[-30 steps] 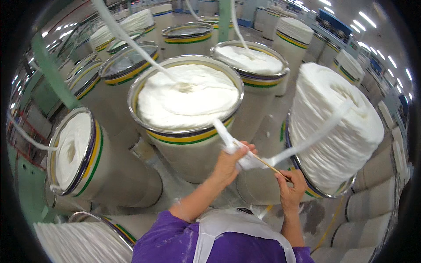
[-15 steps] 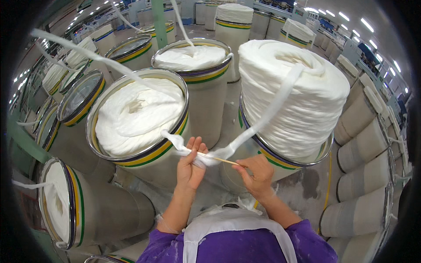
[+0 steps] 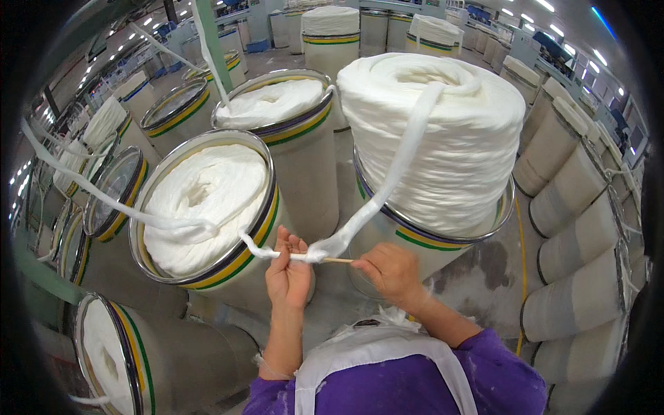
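So I'm standing between two tall cylindrical metal cans of soft white cotton sliver, and since a second ago I'm turning right: the overfilled can with the tall white coil [image 3: 436,131] is now sitting dead ahead instead of off at the right edge, and my hands are coming in closer together. Reads to me like the two rope ends are getting joined now rather than just gathered.

My left hand [image 3: 289,277] is standing upright, palm toward me, fingers [image 3: 294,243] curling lightly around the thin white strand [image 3: 259,250] coming off the lower can with the yellow and green striped rim [image 3: 207,207]. My right hand [image 3: 393,271] is lying knuckles up, fingers closing on a thin wooden stick [image 3: 337,260] lying level between both hands. The thicker white rope [image 3: 394,173] dropping from the tall coil is wrapping onto that stick, just left of my right hand, above the dusty concrete floor [image 3: 484,277].
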### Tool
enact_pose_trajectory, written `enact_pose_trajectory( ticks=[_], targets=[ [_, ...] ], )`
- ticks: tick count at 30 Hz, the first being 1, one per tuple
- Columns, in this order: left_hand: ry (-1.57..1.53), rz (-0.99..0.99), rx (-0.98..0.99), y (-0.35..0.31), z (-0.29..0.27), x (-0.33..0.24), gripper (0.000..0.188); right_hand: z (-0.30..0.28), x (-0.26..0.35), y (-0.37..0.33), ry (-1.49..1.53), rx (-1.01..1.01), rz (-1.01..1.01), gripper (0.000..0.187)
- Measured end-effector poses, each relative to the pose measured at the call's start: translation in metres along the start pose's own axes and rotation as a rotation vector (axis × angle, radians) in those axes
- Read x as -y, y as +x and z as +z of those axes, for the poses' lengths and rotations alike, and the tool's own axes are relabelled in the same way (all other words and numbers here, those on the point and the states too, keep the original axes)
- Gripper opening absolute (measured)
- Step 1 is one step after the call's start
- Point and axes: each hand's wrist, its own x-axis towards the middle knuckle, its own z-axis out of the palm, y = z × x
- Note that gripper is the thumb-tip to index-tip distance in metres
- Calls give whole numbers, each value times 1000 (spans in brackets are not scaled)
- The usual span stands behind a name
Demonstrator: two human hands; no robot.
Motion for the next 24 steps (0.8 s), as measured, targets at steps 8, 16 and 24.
enact_pose_trajectory(
  ticks=[8, 16, 24],
  targets=[
    [-40, -134, 84, 3, 4, -11, 30, 3, 4, -7, 124, -130, -175, 15],
    [15, -262, -59, 2, 2, -28, 40, 3, 5, -26, 164, -116, -263, 15],
    [44, -245, -111, 2, -23, -47, 41, -25, -10, -58, 341, 74, 236, 13]
  ],
)
